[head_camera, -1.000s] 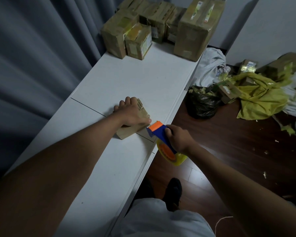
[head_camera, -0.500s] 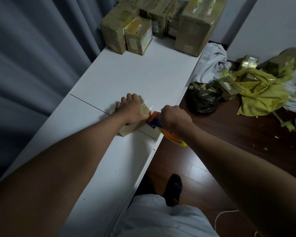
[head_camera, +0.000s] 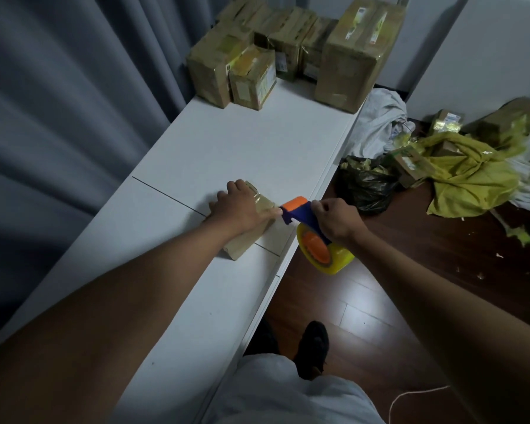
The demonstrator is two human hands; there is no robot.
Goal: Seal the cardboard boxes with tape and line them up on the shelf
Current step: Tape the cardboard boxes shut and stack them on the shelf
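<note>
Grey curtain [head_camera: 58,117], blk bag [head_camera: 367,191], yellow sheet [head_camera: 471,175].

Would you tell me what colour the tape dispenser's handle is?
Blue, with an orange tip, on the tape dispenser gripped by the right hand; head view.

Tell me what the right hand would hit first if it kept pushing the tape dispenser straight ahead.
Probably the small cardboard box under the left hand; the right hand aims the tape dispenser at its near edge.

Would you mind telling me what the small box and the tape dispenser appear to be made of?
Small box: brown cardboard, matte sides; its top looks glossy, probably clear tape. Tape dispenser: likely moulded plastic, smooth blue and orange body, carrying a translucent yellowish tape roll.
</note>
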